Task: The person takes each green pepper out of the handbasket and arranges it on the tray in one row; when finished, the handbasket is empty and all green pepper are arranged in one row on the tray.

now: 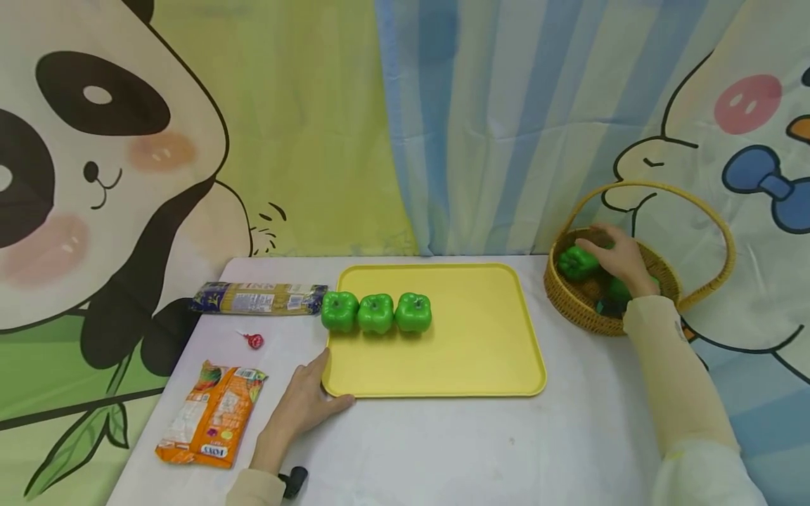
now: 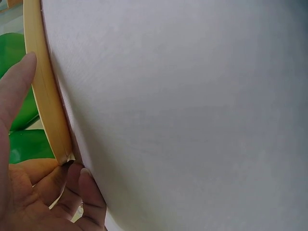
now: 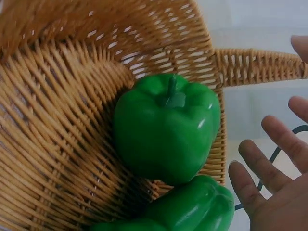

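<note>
a person works at a table [image 1: 443, 450] covered in white, both arms reaching in from the near side in cream sleeves. the left hand [image 1: 306, 397] is at the near left corner of a yellow tray [image 1: 481, 351], fingers partly curled about the rim and thumb lying along the near edge, so it has a light hold on that corner. the right hand [image 1: 623, 261] reaches over a woven basket [image 1: 572, 309] at the table's far right; its fingers are spread wide and it grips nothing. from close by, at the right wrist, i see a gap between those fingertips and the nearest green pepper [image 3: 166, 130], which sits in the basket against the wall, stem up. a second pepper [image 3: 192, 209] lies on its side just beside it, and more green shows below, too cut off to make out. the basket's tall handle [image 1: 728, 246] leans to the right.

three more green peppers [image 1: 376, 313] stand in a row on the tray, toward its far left, the leftmost at the rim. left of the tray are a long blue and yellow packet [image 1: 262, 299], a small red thing on a thin stick [image 1: 255, 341], and an orange packet [image 1: 215, 414]. behind hangs a cloth [image 1: 329, 126] printed with a panda [image 1: 190, 211].
</note>
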